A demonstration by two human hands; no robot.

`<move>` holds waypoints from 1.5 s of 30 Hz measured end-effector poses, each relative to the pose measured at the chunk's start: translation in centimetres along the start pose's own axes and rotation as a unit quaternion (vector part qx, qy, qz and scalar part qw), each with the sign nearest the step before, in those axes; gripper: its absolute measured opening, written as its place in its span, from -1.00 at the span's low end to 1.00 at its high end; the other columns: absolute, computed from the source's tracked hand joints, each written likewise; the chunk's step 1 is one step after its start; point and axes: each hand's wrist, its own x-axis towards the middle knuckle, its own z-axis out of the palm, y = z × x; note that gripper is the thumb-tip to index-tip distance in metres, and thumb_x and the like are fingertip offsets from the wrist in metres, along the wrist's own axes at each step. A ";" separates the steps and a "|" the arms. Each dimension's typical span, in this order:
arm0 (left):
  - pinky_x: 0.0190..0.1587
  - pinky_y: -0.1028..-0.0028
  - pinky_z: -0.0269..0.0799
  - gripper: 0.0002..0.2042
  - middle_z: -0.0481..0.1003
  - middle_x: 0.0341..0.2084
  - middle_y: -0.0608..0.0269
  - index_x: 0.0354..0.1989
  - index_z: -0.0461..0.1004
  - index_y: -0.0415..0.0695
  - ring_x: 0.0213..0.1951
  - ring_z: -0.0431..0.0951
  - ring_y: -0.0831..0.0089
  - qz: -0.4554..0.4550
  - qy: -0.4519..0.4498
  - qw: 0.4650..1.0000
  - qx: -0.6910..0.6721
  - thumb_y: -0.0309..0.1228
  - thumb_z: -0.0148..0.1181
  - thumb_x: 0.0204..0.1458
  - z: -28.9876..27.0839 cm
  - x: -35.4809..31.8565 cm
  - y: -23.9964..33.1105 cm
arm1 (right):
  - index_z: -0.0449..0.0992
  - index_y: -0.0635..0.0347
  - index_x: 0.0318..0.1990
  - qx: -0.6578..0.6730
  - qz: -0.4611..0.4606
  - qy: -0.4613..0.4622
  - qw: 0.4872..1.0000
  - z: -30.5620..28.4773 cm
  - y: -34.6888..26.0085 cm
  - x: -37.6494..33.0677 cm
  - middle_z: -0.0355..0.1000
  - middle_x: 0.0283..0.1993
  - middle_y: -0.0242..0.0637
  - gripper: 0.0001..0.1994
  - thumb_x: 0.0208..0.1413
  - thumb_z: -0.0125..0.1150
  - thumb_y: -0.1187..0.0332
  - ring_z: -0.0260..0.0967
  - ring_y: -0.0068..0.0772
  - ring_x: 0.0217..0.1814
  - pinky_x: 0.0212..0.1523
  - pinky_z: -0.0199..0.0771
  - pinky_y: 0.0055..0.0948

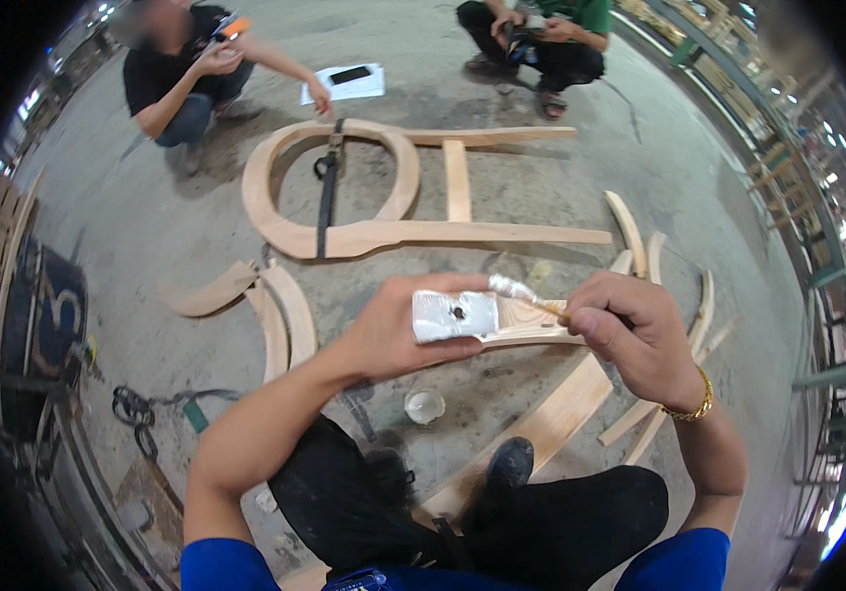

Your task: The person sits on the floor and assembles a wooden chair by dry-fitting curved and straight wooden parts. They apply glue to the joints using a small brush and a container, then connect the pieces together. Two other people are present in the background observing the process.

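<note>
The left hand (388,330) is gripping a short curved wooden piece (502,323), fingers wrapped tightly around its left part, and is holding it up in front of the body, above the knees. The end face of that piece (454,316) is turned toward the camera and is looking wet and white with glue, with a small dark hole showing in the middle. The right hand (635,330) is pinching a thin brush (526,294) between thumb and fingertips, fingers closed narrowly on the handle, and the white-coated bristle tip is resting just above the glued end, near the left thumb. A gold bracelet (691,406) is sitting on the right wrist.

On the concrete floor (147,227) just below the hands, a small round glue cup (425,405) is standing between the knees (its contents are looking pale). A long wooden plank (541,419) is lying slanted under the right forearm. To the left, several curved wooden pieces (280,315) are lying close together. Farther away, a large wooden frame (383,187) with a rounded loop is lying flat, with a dark strap (326,187) stretched across it. Beyond it, a crouching person (186,74) is reaching a hand toward the loop, and another person (541,39) is squatting at the far right.
</note>
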 end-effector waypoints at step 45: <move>-0.46 0.44 0.41 -0.59 0.49 -0.48 0.14 -0.29 0.43 -0.21 -0.50 0.50 0.30 0.277 0.323 0.902 0.070 -0.37 0.48 -0.31 2.9 -6.1 -1.7 | 0.48 0.11 -0.48 -0.646 -0.290 -0.155 0.688 2.3 -15.5 3.7 0.35 -0.58 -0.43 -0.82 -0.20 0.35 0.29 0.20 -0.51 -0.59 -0.54 0.09 -0.44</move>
